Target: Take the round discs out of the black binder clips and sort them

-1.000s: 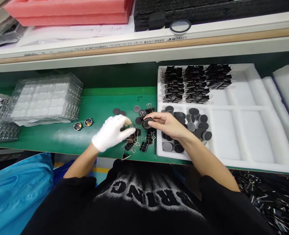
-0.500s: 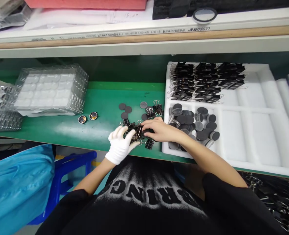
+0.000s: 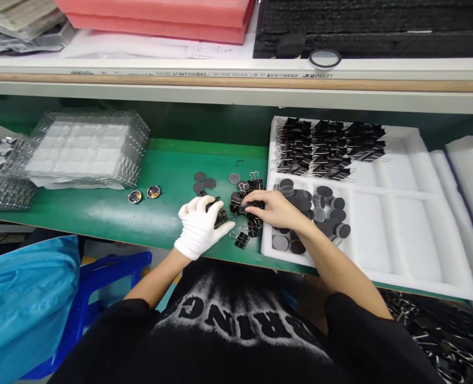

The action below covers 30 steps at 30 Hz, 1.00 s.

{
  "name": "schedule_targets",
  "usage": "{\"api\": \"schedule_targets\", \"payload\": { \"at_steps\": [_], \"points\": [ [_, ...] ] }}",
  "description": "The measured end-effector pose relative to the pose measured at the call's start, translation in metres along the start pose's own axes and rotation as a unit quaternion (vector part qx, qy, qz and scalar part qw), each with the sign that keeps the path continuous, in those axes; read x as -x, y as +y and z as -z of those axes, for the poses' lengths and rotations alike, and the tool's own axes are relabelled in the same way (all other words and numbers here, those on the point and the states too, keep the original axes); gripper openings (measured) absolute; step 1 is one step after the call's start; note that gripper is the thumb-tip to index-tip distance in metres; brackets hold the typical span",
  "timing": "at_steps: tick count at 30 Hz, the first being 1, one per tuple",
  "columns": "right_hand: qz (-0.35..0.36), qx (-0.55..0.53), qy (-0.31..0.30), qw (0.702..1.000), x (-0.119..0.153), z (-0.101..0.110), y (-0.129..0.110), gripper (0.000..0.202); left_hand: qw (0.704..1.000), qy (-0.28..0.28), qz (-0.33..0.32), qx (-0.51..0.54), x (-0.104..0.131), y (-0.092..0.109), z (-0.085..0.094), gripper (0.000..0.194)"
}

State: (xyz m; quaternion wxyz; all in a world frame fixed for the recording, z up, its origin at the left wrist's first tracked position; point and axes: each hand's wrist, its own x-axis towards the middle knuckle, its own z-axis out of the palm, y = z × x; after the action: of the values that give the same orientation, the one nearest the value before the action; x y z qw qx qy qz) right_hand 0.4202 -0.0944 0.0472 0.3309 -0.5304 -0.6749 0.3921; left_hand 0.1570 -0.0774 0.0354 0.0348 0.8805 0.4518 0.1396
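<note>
In a white glove, my left hand [image 3: 199, 225] is curved around black binder clips [image 3: 221, 217] on the green table [image 3: 168, 213]. My bare right hand [image 3: 269, 207] pinches a dark round disc [image 3: 244, 207] just right of it, among more clips. Loose binder clips [image 3: 242, 240] lie below and between the hands. Several dark discs [image 3: 199, 176] rest on the table beyond my left hand. To the right, a white foam tray [image 3: 372, 218] holds rows of binder clips [image 3: 294, 144] and a heap of dark discs [image 3: 324, 213].
Stacked clear plastic trays [image 3: 88, 146] stand at the left, with two small round pieces [image 3: 153, 192] beside them. A shelf edge [image 3: 220, 95] crosses above the table. A blue stool [image 3: 86, 298] and a bin of binder clips [image 3: 432, 325] are below.
My right hand has drawn slightly away from my left and now shows a disc in its fingertips. My left hand's thumb and fingers are spread wider. The camera view has tilted up a little.
</note>
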Motion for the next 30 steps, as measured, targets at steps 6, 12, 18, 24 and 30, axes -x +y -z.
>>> {"api": "schedule_targets", "payload": {
  "at_steps": [6, 12, 18, 24, 30],
  "points": [
    [-0.048, -0.171, 0.037, 0.983, 0.003, 0.000, 0.001, 0.022, 0.999, -0.037, -0.033, 0.005, -0.035, 0.019, 0.009, 0.046],
    [-0.060, -0.263, 0.055, 0.961, 0.006, 0.007, 0.000, 0.028, 0.996, -0.017, -0.046, 0.073, -0.051, 0.019, 0.014, 0.035],
    [-0.036, -0.293, 0.065, 0.953, 0.008, 0.005, -0.005, 0.028, 0.987, 0.002, -0.033, 0.157, -0.064, 0.027, 0.030, 0.035],
    [-0.038, -0.343, 0.127, 0.930, 0.008, -0.002, -0.002, 0.036, 0.966, 0.029, 0.025, 0.255, -0.062, 0.018, 0.020, 0.048],
    [0.017, -0.286, 0.225, 0.931, 0.009, -0.024, -0.018, 0.030, 0.865, 0.070, 0.142, 0.475, -0.076, 0.040, 0.012, 0.067]
  ]
}}
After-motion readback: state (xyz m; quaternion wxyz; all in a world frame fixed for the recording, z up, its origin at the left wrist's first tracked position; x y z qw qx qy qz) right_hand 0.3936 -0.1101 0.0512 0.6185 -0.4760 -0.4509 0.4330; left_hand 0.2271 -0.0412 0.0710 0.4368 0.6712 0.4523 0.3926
